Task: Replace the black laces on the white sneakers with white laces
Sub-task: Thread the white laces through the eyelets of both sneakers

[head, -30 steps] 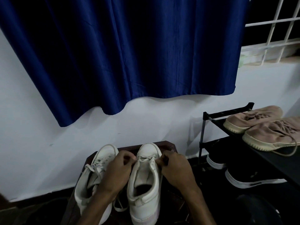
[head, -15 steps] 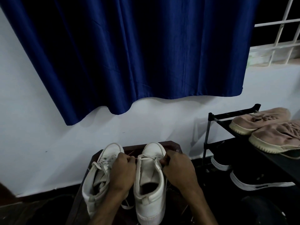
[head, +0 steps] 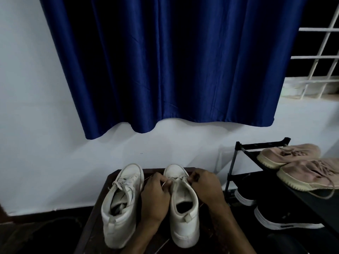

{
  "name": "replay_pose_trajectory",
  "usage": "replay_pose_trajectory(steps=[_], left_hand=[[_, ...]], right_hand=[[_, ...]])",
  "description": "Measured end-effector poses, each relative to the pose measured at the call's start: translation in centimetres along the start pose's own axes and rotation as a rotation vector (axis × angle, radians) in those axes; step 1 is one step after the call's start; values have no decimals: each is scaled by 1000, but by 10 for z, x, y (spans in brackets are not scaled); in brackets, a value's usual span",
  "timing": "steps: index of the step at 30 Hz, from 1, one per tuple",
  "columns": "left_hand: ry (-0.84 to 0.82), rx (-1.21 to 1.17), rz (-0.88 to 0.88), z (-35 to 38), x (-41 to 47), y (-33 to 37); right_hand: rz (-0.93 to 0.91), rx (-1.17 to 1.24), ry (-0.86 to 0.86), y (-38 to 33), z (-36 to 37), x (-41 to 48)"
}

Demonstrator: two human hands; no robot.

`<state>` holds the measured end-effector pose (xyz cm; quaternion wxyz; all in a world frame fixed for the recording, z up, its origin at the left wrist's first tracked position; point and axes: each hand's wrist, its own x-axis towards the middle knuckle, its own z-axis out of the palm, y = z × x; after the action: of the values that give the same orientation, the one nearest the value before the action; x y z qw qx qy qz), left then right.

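Two white sneakers stand side by side on the dark table [head: 95, 217], toes toward the wall. Left of my hands, the left sneaker [head: 121, 204] already carries a white lace crossed up its eyelets, so I judge that one done or nearly so. Right of it, my left hand [head: 156, 197] pinches a white lace [head: 175, 178] at the near eyelets of the right sneaker [head: 183, 211], its grip narrow on the strand. Across that shoe's tongue, my right hand [head: 207, 187] closes its grip on the other side; what it holds is hidden. I judge this shoe only begun at the toe rows, most eyelets left. No black lace shows. Right of the sneakers, a shoe rack [head: 238, 149] holds other pairs. No brand or writing is readable.
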<state>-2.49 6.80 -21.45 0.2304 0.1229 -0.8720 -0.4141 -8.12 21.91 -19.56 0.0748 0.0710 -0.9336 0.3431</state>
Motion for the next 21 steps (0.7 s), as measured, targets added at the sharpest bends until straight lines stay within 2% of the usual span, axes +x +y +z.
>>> replay_pose_trajectory(steps=[3,5,7,10,15,21], left_hand=[[-32,5,-104,-6,6,4],[-127,-10,-202,-15,14,9],[-234,-201,-278,-25,24,18],[-256,-445,-367,-54,43,36],[-217,-642,-325,-110,65,83],[-202,-815,-213,-168,77,138]], right_hand=[[22,-16,1,1,1,-1],[58,-76,-7,0,1,-3],[89,-179,-41,-1,-4,-2],[101,-206,-108,-16,-30,7],[87,395,-293,-77,-115,22],[-98,1047,-338,-154,-201,22]])
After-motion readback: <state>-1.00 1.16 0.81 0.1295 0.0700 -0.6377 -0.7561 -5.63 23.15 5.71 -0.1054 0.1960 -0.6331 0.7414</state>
